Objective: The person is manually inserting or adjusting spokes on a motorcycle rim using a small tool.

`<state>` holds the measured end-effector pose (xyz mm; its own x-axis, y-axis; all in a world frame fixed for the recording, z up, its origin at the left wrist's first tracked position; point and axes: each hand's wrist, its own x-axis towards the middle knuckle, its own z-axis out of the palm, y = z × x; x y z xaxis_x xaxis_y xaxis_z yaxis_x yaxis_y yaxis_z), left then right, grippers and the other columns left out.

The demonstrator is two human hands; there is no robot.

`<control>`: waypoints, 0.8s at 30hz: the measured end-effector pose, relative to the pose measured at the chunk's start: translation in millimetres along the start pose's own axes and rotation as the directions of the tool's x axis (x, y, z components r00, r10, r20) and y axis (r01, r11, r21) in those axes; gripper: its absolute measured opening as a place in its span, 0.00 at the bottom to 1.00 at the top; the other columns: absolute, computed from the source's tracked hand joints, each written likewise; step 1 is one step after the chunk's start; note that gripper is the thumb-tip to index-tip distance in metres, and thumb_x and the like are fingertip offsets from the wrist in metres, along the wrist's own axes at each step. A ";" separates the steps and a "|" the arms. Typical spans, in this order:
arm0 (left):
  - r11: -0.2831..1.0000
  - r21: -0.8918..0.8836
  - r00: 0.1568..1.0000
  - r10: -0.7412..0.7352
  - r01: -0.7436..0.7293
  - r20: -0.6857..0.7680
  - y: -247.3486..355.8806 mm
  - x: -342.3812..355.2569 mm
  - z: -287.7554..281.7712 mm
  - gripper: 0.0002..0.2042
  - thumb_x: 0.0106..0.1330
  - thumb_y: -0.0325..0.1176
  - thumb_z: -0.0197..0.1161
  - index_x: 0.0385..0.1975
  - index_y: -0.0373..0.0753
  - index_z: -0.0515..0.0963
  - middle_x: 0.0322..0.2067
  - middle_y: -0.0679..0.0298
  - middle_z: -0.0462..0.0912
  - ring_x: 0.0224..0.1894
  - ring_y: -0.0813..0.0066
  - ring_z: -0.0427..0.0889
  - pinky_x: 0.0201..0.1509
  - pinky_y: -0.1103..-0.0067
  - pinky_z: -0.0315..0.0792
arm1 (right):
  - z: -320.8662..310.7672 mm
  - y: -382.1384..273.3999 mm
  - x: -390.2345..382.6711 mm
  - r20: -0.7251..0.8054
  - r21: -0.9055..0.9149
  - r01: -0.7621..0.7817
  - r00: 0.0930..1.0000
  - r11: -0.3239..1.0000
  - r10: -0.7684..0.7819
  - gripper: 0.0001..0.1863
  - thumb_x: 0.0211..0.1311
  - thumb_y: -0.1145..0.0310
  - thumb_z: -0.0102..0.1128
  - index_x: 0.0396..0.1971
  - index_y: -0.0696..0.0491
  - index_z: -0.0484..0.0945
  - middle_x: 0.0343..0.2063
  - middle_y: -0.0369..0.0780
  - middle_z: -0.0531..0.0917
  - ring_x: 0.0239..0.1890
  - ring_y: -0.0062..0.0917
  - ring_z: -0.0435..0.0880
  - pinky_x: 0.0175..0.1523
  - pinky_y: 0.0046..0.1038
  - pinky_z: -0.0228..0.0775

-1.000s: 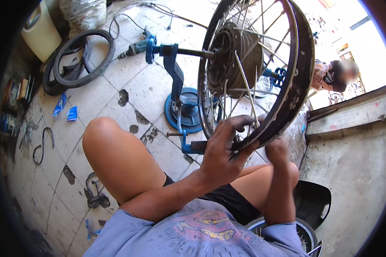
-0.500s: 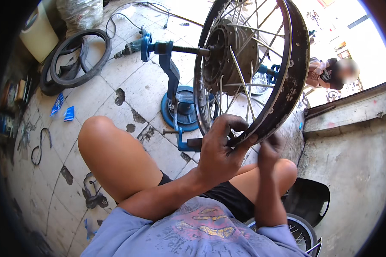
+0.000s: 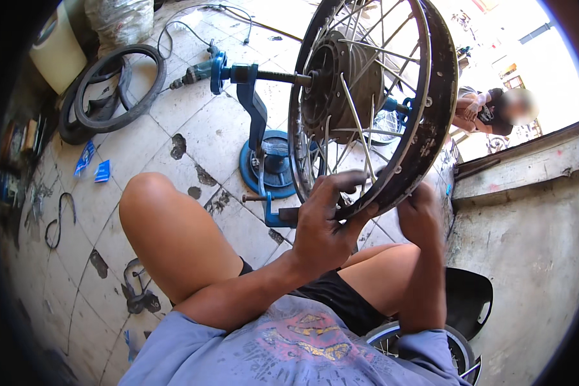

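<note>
The left hand has its grip closed on the rim of a spoked wheel, at the edge nearest the person, thumb against the outer side, fingers curled inward beside the spokes. The right hand is raised just beside that stretch, on its right, with bent fingers; whether its grip holds anything cannot be told.

The wheel stands on edge in a blue stand, above the tiled floor and in front of the person's knees. A threaded rod runs from the stand's left arm to the middle of the dark hub. The stand's round base rests on the floor.

Beyond the rod's left end lies a drill. Toward the floor's far left corner are black tyres, partly overlapping, near a pale container and a plastic bag. Blue packets and a looped black strap lie nearer its left edge. At its right edge, by the wall, are a black chair and another wheel, partly hidden by the right sleeve. Another person is farther off, past the wall.
</note>
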<state>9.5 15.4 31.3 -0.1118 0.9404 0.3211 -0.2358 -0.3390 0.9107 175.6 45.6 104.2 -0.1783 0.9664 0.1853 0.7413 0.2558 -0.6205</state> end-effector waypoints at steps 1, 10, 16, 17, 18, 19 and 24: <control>1.000 -0.028 1.000 0.006 -0.007 -0.019 -3.3 -2.2 -3.1 0.15 0.59 0.27 0.72 0.42 0.35 0.75 0.36 0.57 0.79 0.35 0.67 0.81 0.36 0.76 0.76 | -15.4 -35.7 2.7 -0.010 -0.263 0.232 0.970 0.936 -0.244 0.06 0.55 0.76 0.63 0.34 0.55 0.83 0.31 0.41 0.77 0.37 0.38 0.75 0.41 0.33 0.69; 0.997 -0.072 1.000 0.016 -0.017 -0.003 -4.2 3.2 -0.8 0.16 0.59 0.25 0.72 0.44 0.36 0.75 0.37 0.57 0.79 0.35 0.66 0.81 0.37 0.74 0.75 | 10.1 10.3 0.0 -0.048 0.104 0.004 0.999 0.995 0.001 0.07 0.55 0.80 0.59 0.31 0.55 0.84 0.29 0.38 0.81 0.37 0.33 0.77 0.43 0.31 0.70; 0.989 -0.085 0.993 0.118 -0.120 -0.028 -14.6 -3.5 7.2 0.20 0.59 0.28 0.73 0.48 0.35 0.71 0.42 0.55 0.76 0.41 0.66 0.79 0.41 0.74 0.74 | 59.1 61.2 -41.6 0.022 0.841 -0.179 0.954 0.510 0.300 0.03 0.55 0.79 0.65 0.30 0.59 0.84 0.30 0.33 0.84 0.34 0.17 0.78 0.40 0.22 0.69; 0.985 -0.129 0.991 0.105 -0.115 -0.078 -16.8 -8.0 5.5 0.22 0.59 0.29 0.73 0.50 0.35 0.70 0.45 0.53 0.75 0.42 0.63 0.79 0.43 0.73 0.74 | 59.7 52.7 -39.2 0.011 0.703 -0.223 0.953 0.675 0.303 0.06 0.62 0.76 0.61 0.32 0.63 0.84 0.33 0.33 0.85 0.33 0.12 0.78 0.40 0.19 0.71; 0.986 -0.126 0.992 0.101 -0.110 -0.079 -22.6 -12.1 3.1 0.22 0.59 0.29 0.73 0.50 0.35 0.70 0.45 0.53 0.75 0.42 0.63 0.79 0.43 0.73 0.74 | 59.1 48.0 -32.8 -0.105 0.668 -0.217 0.919 0.712 0.379 0.07 0.60 0.79 0.60 0.34 0.60 0.85 0.33 0.34 0.86 0.35 0.15 0.79 0.41 0.20 0.71; 0.999 -0.042 0.999 0.024 -0.025 -0.029 -29.1 -16.0 -0.6 0.21 0.62 0.29 0.70 0.52 0.35 0.69 0.44 0.56 0.73 0.44 0.70 0.77 0.44 0.77 0.73 | 44.9 42.5 -24.2 -0.115 0.512 -0.238 0.933 0.825 0.340 0.08 0.57 0.80 0.60 0.34 0.58 0.86 0.33 0.34 0.86 0.37 0.18 0.79 0.43 0.22 0.70; 0.969 0.234 0.993 0.060 -0.083 0.104 -47.1 -19.8 -21.0 0.20 0.65 0.26 0.64 0.56 0.32 0.70 0.46 0.57 0.72 0.47 0.68 0.74 0.50 0.76 0.70 | 25.6 -15.2 -13.1 -0.066 -0.438 0.038 0.995 0.898 -0.074 0.12 0.49 0.81 0.61 0.32 0.52 0.87 0.34 0.37 0.84 0.41 0.30 0.81 0.46 0.27 0.71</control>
<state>2.5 12.2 -23.4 -0.0250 0.9160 0.4004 0.0066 -0.4004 0.9163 150.1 29.7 91.7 -0.1894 0.9409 0.2809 0.9426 0.2543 -0.2164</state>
